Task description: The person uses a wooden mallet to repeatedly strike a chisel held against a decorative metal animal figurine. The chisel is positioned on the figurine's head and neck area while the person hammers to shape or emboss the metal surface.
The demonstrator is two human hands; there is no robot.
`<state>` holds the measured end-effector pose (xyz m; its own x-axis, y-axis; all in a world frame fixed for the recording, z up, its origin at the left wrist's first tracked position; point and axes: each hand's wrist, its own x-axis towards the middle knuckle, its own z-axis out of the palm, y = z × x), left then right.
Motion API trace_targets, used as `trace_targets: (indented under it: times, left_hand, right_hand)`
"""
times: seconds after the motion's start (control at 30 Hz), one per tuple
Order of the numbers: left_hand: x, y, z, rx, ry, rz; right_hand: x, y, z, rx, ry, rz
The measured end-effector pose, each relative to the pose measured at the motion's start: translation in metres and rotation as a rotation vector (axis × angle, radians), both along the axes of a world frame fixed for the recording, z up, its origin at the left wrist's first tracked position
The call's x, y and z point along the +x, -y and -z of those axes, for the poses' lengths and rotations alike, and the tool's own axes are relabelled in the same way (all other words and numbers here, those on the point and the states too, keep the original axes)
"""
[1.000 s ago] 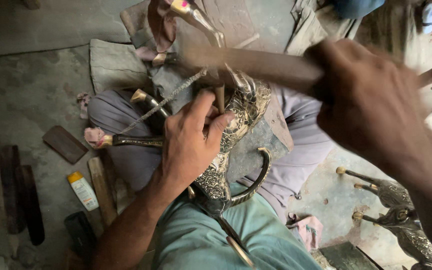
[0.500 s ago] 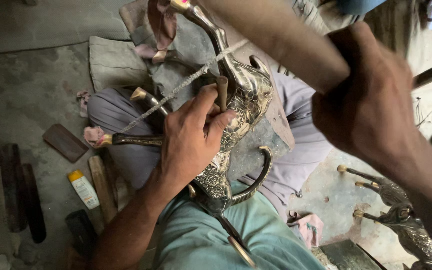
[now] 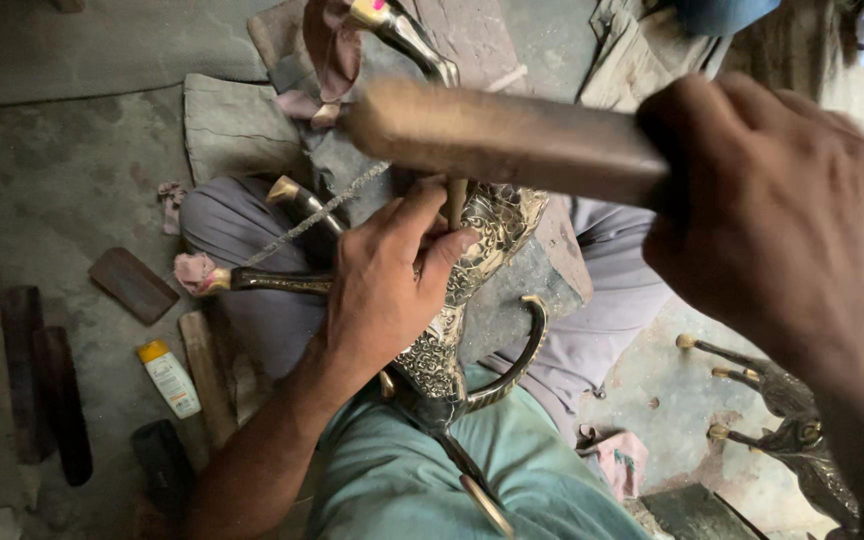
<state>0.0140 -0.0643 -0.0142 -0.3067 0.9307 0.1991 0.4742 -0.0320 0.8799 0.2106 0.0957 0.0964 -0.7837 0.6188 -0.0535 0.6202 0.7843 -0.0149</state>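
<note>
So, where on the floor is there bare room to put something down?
Bare floor lies at the left, between the folded cloth and the flat wooden piece. Below that it is crowded: a small bottle and wooden sticks. The lap is filled by the metal figure.

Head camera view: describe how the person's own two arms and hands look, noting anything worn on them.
Both are bare. The left hand and its forearm show no glove, sleeve, ring or watch. The right hand is likewise ungloved, its wrist and forearm uncovered as far as the picture shows. No markings or bandages show on either.
</note>
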Motion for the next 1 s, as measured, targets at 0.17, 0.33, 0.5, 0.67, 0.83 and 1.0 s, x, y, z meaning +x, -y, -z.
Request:
trace_targets:
  times: [0.17, 0.33, 0.5, 0.67, 0.83, 1.0]
  left_hand:
    - [0.001, 0.001, -0.001, -0.043, 0.017, -0.007]
    - [0.010, 0.007, -0.004, -0.014, 0.046, -0.075]
    - [0.019, 0.010, -0.005, -0.041, 0.156, -0.161]
    - [0.023, 0.012, 0.000, -0.020, 0.158, -0.195]
    - [0.025, 0.014, 0.007, -0.042, 0.219, -0.199]
    - [0.012, 0.022, 0.002, 0.000, -0.007, -0.204]
  right_hand:
    - [0.003, 0.000, -0.002, 0.188, 0.372, 0.017]
    - [-0.011, 0.008, -0.012, 0.134, -0.042, -0.064]
    - [-0.040, 0.021, -0.025, 0.111, -0.123, -0.132]
    - [-0.041, 0.026, -0.033, 0.332, 0.101, -0.203]
    - [-0.035, 0.029, -0.032, 0.280, 0.224, -0.139]
    - [-0.013, 0.034, -0.039, 0.128, -0.036, -0.113]
